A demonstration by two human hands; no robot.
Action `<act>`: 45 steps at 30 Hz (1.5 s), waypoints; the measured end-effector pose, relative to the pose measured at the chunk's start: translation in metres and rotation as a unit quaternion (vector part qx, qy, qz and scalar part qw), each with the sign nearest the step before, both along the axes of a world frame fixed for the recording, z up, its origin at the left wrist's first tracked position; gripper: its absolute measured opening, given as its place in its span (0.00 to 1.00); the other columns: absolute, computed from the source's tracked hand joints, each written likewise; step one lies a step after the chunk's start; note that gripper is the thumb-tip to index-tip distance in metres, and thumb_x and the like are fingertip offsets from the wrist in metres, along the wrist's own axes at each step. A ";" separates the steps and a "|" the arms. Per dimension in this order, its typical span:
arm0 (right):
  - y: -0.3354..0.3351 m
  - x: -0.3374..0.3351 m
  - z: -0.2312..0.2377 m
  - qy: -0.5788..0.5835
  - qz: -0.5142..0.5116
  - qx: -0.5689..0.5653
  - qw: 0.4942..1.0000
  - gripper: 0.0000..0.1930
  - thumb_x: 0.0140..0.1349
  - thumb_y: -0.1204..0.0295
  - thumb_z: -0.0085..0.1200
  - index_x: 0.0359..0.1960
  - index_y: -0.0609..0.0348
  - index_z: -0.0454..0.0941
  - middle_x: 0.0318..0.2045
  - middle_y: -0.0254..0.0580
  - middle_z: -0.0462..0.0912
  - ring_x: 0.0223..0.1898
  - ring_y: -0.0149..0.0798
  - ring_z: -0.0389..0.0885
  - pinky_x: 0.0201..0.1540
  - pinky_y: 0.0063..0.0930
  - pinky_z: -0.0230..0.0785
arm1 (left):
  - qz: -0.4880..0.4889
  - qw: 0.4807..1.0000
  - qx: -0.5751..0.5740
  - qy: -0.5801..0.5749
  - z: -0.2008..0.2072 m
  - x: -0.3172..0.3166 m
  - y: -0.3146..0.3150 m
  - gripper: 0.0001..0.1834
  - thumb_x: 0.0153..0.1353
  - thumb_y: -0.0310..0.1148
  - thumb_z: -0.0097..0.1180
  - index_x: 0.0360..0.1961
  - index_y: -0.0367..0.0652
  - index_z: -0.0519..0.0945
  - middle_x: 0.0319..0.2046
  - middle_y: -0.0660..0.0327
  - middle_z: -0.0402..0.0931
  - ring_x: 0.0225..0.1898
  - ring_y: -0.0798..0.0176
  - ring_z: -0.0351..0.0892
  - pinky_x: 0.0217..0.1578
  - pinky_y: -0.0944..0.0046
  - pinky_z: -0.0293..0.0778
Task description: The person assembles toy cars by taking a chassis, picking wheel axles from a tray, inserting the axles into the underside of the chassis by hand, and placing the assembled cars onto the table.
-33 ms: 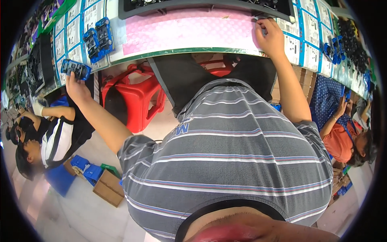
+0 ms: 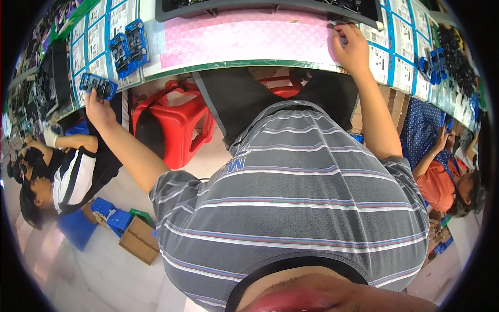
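Note:
At the left edge of the table, my left hand (image 2: pixel 100 110) has its fingers on the near side of a blue toy car (image 2: pixel 106 89) with a dark underside. Two more blue toy cars (image 2: pixel 129 49) lie side by side just beyond it. My right hand (image 2: pixel 352 51) rests at the right end of the pink padded sheet (image 2: pixel 244 39), close under a black tray (image 2: pixel 260 7). Its fingers are curled in; a small dark bit shows by the fingertips, too little to name.
Blue-edged printed sheets (image 2: pixel 403 39) cover the table on both sides. More blue cars (image 2: pixel 432 65) stand at the right. A red stool (image 2: pixel 179 122) is under the table edge. A person in black and white (image 2: pixel 75 174) works at left, another in orange (image 2: pixel 439 182) at right.

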State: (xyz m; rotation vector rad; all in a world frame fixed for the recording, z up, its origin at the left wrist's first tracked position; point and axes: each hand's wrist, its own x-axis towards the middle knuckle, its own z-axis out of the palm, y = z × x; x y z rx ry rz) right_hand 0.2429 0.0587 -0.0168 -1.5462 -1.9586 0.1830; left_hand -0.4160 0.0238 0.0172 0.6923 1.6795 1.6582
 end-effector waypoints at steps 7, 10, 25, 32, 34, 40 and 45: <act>-0.003 -0.003 0.003 0.005 -0.008 -0.022 1.000 0.05 0.56 0.74 0.59 0.34 0.59 0.80 0.31 0.46 0.80 0.32 0.47 0.82 0.34 0.36 0.74 | -0.004 0.994 -0.111 -0.003 -0.028 -0.017 0.035 0.14 0.66 0.30 0.54 0.52 0.40 0.77 0.38 0.64 0.79 0.37 0.68 0.77 0.36 0.67 0.70; -0.003 -0.004 0.005 -0.003 -0.010 -0.020 1.000 0.06 0.56 0.74 0.59 0.34 0.59 0.80 0.32 0.46 0.80 0.32 0.47 0.82 0.35 0.37 0.74 | 0.019 0.984 -0.168 0.055 -0.032 -0.021 0.044 0.18 0.66 0.33 0.56 0.55 0.38 0.78 0.41 0.62 0.81 0.38 0.67 0.78 0.37 0.65 0.70; -0.003 -0.002 0.001 -0.001 -0.007 -0.013 1.000 0.06 0.56 0.74 0.59 0.35 0.60 0.80 0.32 0.47 0.80 0.33 0.48 0.82 0.35 0.37 0.74 | 0.013 0.866 -0.244 0.437 -0.029 -0.022 0.084 0.42 0.48 0.57 0.71 0.52 0.29 0.80 0.46 0.47 0.82 0.47 0.56 0.82 0.51 0.61 0.74; 0.001 0.001 -0.002 0.003 0.001 0.009 1.000 0.05 0.55 0.75 0.58 0.34 0.60 0.80 0.31 0.46 0.80 0.32 0.49 0.82 0.35 0.38 0.75 | 0.021 0.819 -0.254 0.513 -0.020 -0.027 0.082 0.36 0.51 0.57 0.67 0.50 0.35 0.83 0.42 0.49 0.84 0.46 0.52 0.83 0.50 0.58 0.75; 0.002 0.005 -0.004 0.008 0.011 0.012 1.000 0.07 0.53 0.75 0.59 0.34 0.60 0.80 0.31 0.47 0.81 0.32 0.50 0.82 0.35 0.39 0.75 | 0.043 0.797 -0.234 0.555 -0.018 -0.025 0.075 0.35 0.53 0.57 0.64 0.50 0.36 0.83 0.42 0.48 0.84 0.46 0.48 0.83 0.51 0.55 0.74; -0.002 0.022 -0.014 0.011 0.037 0.053 0.998 0.10 0.53 0.73 0.58 0.37 0.61 0.79 0.33 0.48 0.80 0.33 0.51 0.81 0.38 0.40 0.75 | 0.035 0.760 -0.217 0.611 -0.007 0.027 0.047 0.37 0.58 0.62 0.57 0.51 0.38 0.81 0.49 0.44 0.80 0.49 0.42 0.80 0.52 0.51 0.73; -0.033 0.042 0.009 0.194 -0.040 0.031 0.980 0.12 0.58 0.76 0.59 0.44 0.60 0.78 0.30 0.43 0.77 0.29 0.37 0.79 0.33 0.27 0.74 | 0.031 0.770 -0.065 0.635 0.027 0.142 -0.003 0.21 0.62 0.42 0.62 0.45 0.33 0.83 0.39 0.50 0.83 0.40 0.54 0.83 0.44 0.59 0.77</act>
